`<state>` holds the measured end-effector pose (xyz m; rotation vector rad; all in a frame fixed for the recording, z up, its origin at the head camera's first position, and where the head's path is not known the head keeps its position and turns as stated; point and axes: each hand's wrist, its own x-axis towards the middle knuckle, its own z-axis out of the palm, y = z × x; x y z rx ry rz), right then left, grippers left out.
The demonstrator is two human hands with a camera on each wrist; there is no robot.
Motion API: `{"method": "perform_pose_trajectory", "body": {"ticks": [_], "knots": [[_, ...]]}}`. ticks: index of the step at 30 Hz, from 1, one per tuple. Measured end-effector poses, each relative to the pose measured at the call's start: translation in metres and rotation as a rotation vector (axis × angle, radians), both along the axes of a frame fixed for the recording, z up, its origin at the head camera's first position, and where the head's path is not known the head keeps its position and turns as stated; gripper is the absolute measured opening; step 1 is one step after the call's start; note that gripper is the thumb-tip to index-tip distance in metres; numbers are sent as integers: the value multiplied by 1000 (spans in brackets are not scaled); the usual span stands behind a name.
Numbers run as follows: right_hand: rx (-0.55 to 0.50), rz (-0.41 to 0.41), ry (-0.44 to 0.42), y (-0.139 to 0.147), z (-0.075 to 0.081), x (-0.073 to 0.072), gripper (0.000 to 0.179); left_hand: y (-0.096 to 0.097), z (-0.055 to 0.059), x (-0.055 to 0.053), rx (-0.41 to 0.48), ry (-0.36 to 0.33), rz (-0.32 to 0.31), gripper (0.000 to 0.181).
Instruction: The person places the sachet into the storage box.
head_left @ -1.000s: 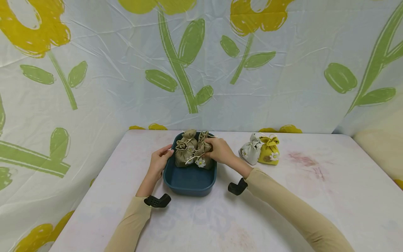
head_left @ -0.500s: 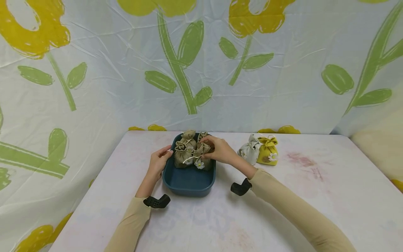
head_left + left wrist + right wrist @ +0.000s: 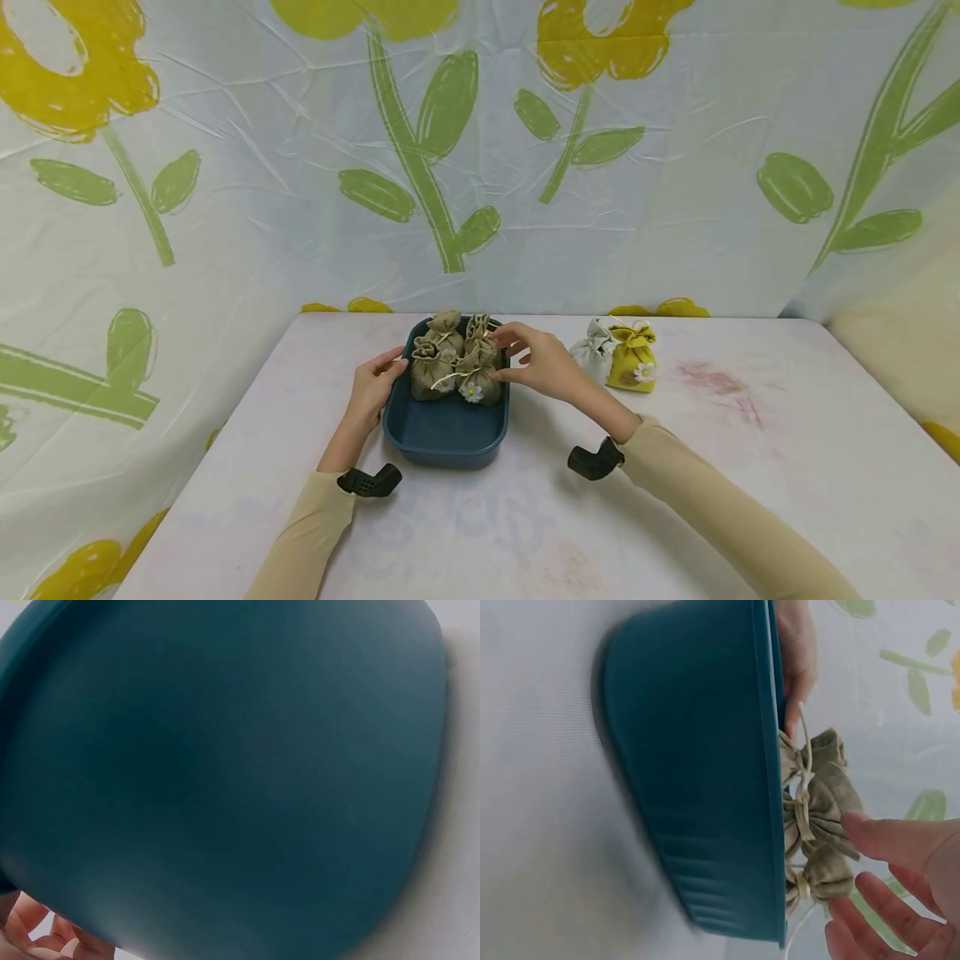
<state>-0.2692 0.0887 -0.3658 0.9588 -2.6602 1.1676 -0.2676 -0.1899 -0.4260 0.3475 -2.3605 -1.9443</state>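
Note:
Several brown cloth drawstring pouches (image 3: 430,382) stand together in the back half of a dark blue plastic bin (image 3: 450,457). White daisies and pale cords decorate them. My left hand (image 3: 369,393) grips the bin's left rim, thumb over the edge and fingers outside. At the bin's right side, my right hand (image 3: 553,365) has its thumb and fingers spread apart, holding nothing. In the right wrist view, the thumb overlaps the gathered top of the nearest pouch (image 3: 825,806). The bin's blue wall (image 3: 247,772) fills most of the left wrist view.
A pale grey pouch (image 3: 594,354) and a yellow pouch (image 3: 632,362) stand side by side on the table (image 3: 480,550), right of the bin. Behind the table hangs a flower-printed cloth (image 3: 660,200). Black wrist devices (image 3: 595,460) sit on both sleeves.
My right hand has let go of the front right pouch, spread its fingers and drawn back to the right. My left hand has stayed on the bin.

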Motion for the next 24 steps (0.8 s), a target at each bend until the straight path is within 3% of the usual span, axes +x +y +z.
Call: {"method": "perform_pose_trajectory", "body": {"ticks": [5,15,24], "knots": [[-18,-63,68,11,-2,6,53,0,0,0,-4,-1,-5,39],[-65,-214,99,42,-5,17,49,0,0,-1,9,-4,2,38],[-204,-348,337,85,-12,5,47,0,1,0,16,-5,-7,39]]}}
